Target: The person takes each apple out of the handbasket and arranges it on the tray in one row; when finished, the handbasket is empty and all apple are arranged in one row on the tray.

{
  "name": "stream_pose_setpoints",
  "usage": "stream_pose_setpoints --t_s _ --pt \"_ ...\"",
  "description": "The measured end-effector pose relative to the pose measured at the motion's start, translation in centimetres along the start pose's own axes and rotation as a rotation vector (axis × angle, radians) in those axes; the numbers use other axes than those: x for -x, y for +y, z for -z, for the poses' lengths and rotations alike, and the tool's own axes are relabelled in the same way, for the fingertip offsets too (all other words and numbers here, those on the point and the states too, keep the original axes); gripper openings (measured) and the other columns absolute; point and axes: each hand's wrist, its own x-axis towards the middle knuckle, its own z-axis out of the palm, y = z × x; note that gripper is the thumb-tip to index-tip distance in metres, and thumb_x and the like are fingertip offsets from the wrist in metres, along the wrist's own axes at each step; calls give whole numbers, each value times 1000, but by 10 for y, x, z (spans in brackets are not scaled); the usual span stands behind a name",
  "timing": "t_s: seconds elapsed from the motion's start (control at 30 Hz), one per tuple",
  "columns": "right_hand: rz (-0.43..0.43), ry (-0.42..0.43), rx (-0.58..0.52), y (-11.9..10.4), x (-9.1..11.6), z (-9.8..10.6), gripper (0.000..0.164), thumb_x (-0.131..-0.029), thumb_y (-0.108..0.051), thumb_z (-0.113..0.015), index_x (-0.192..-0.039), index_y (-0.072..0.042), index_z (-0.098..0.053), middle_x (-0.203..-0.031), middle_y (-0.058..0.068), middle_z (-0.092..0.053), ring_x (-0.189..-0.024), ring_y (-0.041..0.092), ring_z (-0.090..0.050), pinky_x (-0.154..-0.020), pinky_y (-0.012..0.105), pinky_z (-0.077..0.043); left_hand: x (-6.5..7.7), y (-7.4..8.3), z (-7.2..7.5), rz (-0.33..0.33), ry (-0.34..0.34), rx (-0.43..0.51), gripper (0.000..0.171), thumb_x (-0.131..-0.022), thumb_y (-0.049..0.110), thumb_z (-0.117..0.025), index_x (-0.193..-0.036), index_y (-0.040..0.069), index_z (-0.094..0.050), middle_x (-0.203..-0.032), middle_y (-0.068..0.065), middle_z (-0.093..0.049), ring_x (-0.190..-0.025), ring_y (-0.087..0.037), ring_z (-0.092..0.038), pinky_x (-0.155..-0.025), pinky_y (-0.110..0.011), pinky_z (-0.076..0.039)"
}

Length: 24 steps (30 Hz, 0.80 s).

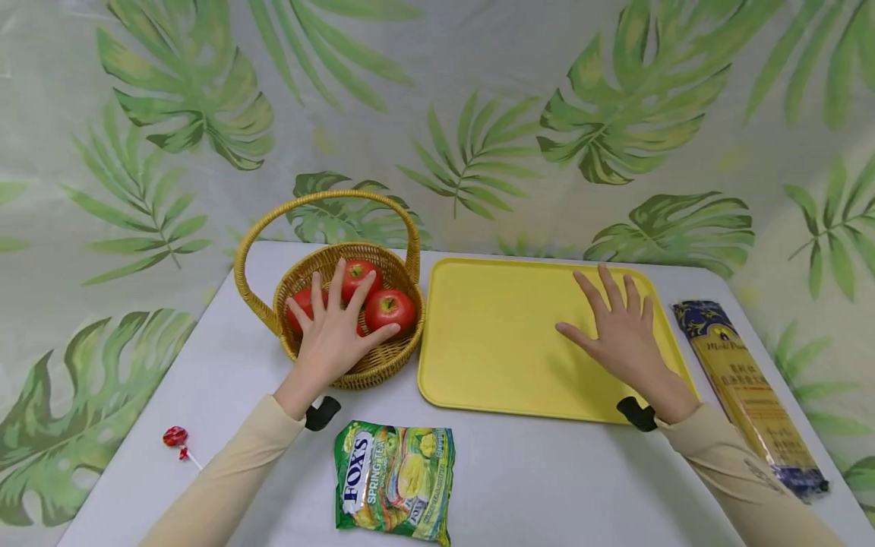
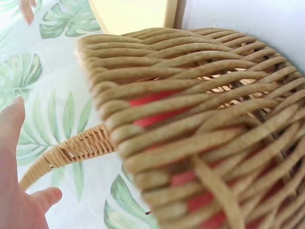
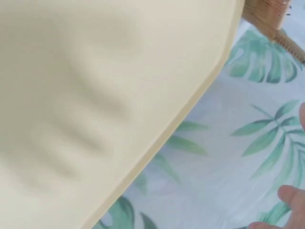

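In the head view my left hand (image 1: 333, 334) is spread over a wicker basket (image 1: 369, 377) with a tall looped handle. Several red apples (image 1: 391, 310) lie in the basket, partly hidden behind the fingers. The left wrist view shows the woven side of the basket (image 2: 157, 143) close up, with red showing through the gaps and the thumb beside it. My right hand (image 1: 620, 338), fingers spread, is over the right part of a yellow tray (image 1: 492, 334). Its shadow falls on the tray (image 3: 157, 71) in the right wrist view. Neither hand holds anything.
A green Fox's Spring Tea candy bag (image 1: 394, 480) lies in front of the basket. To the left is a red lollipop (image 1: 175, 437) on a white stick. A long pasta packet (image 1: 752, 395) lies along the right table edge. Behind the table hangs a leaf-print cloth (image 1: 472, 152).
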Motion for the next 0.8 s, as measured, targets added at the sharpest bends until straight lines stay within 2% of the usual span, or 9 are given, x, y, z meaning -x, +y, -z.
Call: stream_pose_setpoints --t_s 0.17,0.27,0.37,0.47,0.57,0.8 --pt "149 4 -200 -21 -17 -4 81 -89 -38 -67 -153 -15 -23 -155 20 -15 -137 49 -12 -103 70 -14 9 -1 13 -9 20 61 86 -83 66 -58 -152 25 -28 -159 -9 2 -140 -46 5 -100 -75 6" --pt "224 -32 -353 -37 -29 -9 80 -88 -29 -70 -152 -14 -25 -156 15 -17 -140 41 -15 -104 66 -19 17 -4 22 -15 50 147 83 -84 61 -61 -151 22 -30 -159 -9 -2 -141 -42 3 -104 -71 4" --pt "282 -76 -467 -56 -41 -15 79 -88 -27 -70 -152 -17 -26 -155 11 -22 -140 34 -19 -106 61 -22 26 -9 30 -13 82 255 80 -86 56 -62 -152 24 -29 -159 -8 -6 -142 -39 -1 -105 -70 -5" --pt "324 -120 -564 -76 -52 -24 77 -89 -27 -70 -152 -20 -26 -153 6 -28 -137 28 -28 -106 55 -28 35 -16 36 3 108 380 76 -88 48 -64 -151 25 -29 -158 -5 -10 -142 -36 -6 -102 -72 -16" --pt "349 -173 -662 -96 -63 -34 74 -90 -24 -69 -151 -22 -28 -151 3 -32 -131 27 -37 -104 50 -35 45 -24 40 34 132 498 71 -90 39 -65 -151 24 -31 -157 -4 -15 -141 -33 -12 -100 -72 -21" --pt "397 -282 -831 -142 -81 -56 68 -91 -15 -67 -149 -14 -33 -148 10 -36 -121 35 -48 -99 48 -42 70 -44 44 117 165 709 61 -95 20 -60 -150 21 -33 -153 -8 -25 -137 -35 -25 -102 -64 -29"
